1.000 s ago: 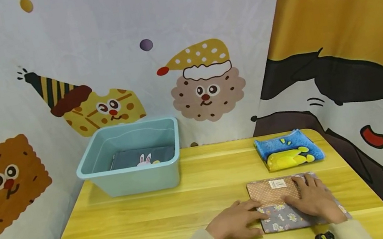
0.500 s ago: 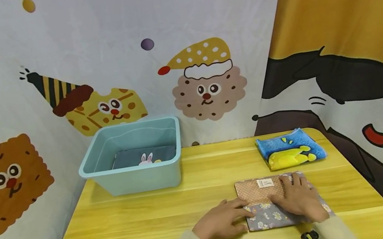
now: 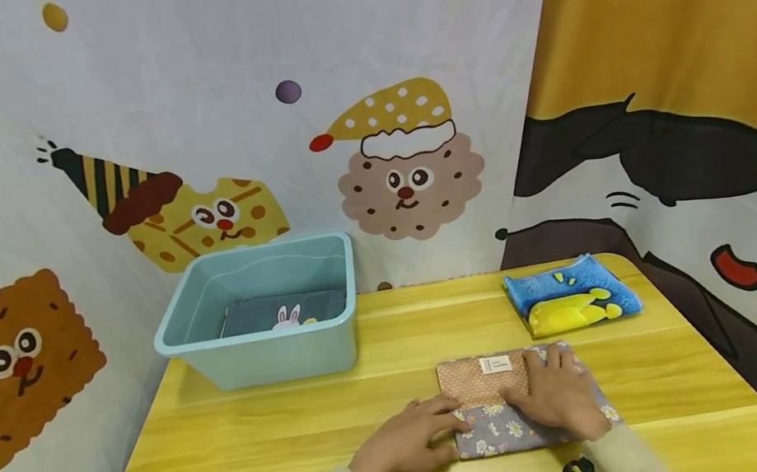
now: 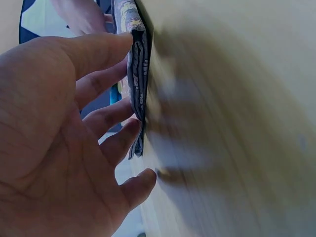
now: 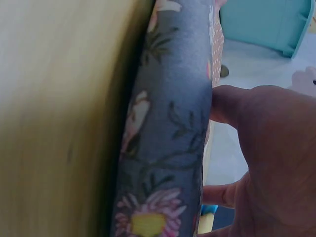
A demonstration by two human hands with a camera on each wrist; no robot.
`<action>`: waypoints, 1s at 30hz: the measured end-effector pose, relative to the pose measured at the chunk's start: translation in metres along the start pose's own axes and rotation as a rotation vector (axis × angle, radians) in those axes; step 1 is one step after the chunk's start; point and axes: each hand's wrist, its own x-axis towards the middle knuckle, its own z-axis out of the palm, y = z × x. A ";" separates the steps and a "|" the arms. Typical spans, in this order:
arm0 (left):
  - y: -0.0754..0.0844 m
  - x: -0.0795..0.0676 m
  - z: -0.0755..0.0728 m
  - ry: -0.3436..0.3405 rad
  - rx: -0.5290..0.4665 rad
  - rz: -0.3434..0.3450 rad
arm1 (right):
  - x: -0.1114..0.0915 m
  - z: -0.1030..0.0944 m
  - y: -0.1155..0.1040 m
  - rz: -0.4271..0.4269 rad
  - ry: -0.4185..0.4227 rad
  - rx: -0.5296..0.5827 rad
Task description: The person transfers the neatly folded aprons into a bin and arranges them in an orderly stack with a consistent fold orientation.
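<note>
A folded cloth [image 3: 487,436] lies flat on the table, grey with daisies along the near part and tan with white dots behind, with a white label. My left hand [image 3: 408,438] touches its left edge, fingers spread. In the left wrist view, the stacked layers of the cloth [image 4: 139,74] face the thumb and fingertips of my left hand [image 4: 64,118]. My right hand [image 3: 559,394] rests palm down on the cloth's right part. The right wrist view has the thick near fold of the cloth [image 5: 170,118] beside my right hand [image 5: 279,153], whose lower fingers are partly hidden.
A light blue plastic bin [image 3: 278,357] stands at the back left, with a dark folded item [image 3: 252,315] bearing a rabbit inside. At the back right lies a folded blue and yellow fleecy cloth [image 3: 572,295]. A printed curtain [image 3: 372,20] hangs behind the wooden table [image 3: 236,460].
Both hands have slid the folded cloth to the left along the table. The bin and the blue and yellow cloth stay in place.
</note>
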 end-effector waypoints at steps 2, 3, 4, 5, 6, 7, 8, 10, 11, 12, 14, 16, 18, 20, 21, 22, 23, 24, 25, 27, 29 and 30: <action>-0.004 -0.005 0.000 0.009 -0.004 -0.003 | 0.000 0.001 -0.007 0.000 0.004 0.004; -0.006 -0.007 0.000 0.013 -0.008 -0.006 | -0.001 0.001 -0.011 0.002 0.005 0.009; -0.008 -0.008 0.000 0.016 -0.012 -0.007 | -0.001 0.002 -0.014 0.004 0.004 0.016; -0.009 -0.010 0.000 0.019 -0.016 -0.011 | -0.001 0.003 -0.017 0.005 0.004 0.018; -0.011 -0.012 0.000 0.022 -0.018 -0.015 | -0.001 0.004 -0.020 0.007 0.001 0.020; -0.012 -0.014 -0.001 0.024 -0.021 -0.019 | -0.001 0.005 -0.023 0.011 -0.001 0.019; -0.012 -0.017 -0.002 0.025 -0.025 -0.022 | -0.001 0.006 -0.027 0.013 -0.001 0.021; -0.014 -0.021 -0.004 0.031 -0.033 -0.022 | 0.000 0.008 -0.032 0.016 -0.005 0.018; -0.015 -0.024 -0.005 0.031 -0.040 -0.025 | 0.000 0.009 -0.035 0.018 -0.006 0.016; -0.016 -0.027 -0.005 0.033 -0.045 -0.027 | 0.000 0.010 -0.038 0.019 -0.006 0.014; -0.018 -0.031 -0.006 0.037 -0.051 -0.028 | 0.000 0.011 -0.043 0.019 -0.006 0.013; -0.021 -0.036 -0.008 0.041 -0.057 -0.034 | 0.000 0.013 -0.049 0.019 -0.010 0.011; -0.023 -0.041 -0.009 0.044 -0.070 -0.048 | 0.001 0.014 -0.054 0.019 -0.013 0.005; -0.025 -0.045 -0.011 0.049 -0.086 -0.061 | 0.002 0.015 -0.061 0.017 -0.015 0.004; -0.026 -0.047 -0.012 0.050 -0.093 -0.068 | 0.002 0.015 -0.064 0.019 -0.019 0.008; -0.027 -0.049 -0.013 0.052 -0.103 -0.079 | 0.002 0.015 -0.067 0.018 -0.020 0.009; -0.029 -0.051 -0.014 0.052 -0.112 -0.087 | 0.003 0.015 -0.070 0.017 -0.021 0.010; -0.030 -0.052 -0.015 0.051 -0.120 -0.097 | 0.003 0.015 -0.073 0.015 -0.019 0.012; -0.031 -0.054 -0.015 0.052 -0.125 -0.104 | 0.004 0.016 -0.076 0.013 -0.018 0.013; -0.034 -0.057 -0.017 0.049 -0.142 -0.128 | 0.004 0.017 -0.082 0.012 -0.016 0.010; -0.035 -0.059 -0.017 0.050 -0.153 -0.149 | 0.004 0.018 -0.087 0.009 -0.013 -0.001; -0.036 -0.060 -0.018 0.054 -0.156 -0.154 | 0.004 0.018 -0.089 0.008 -0.011 -0.002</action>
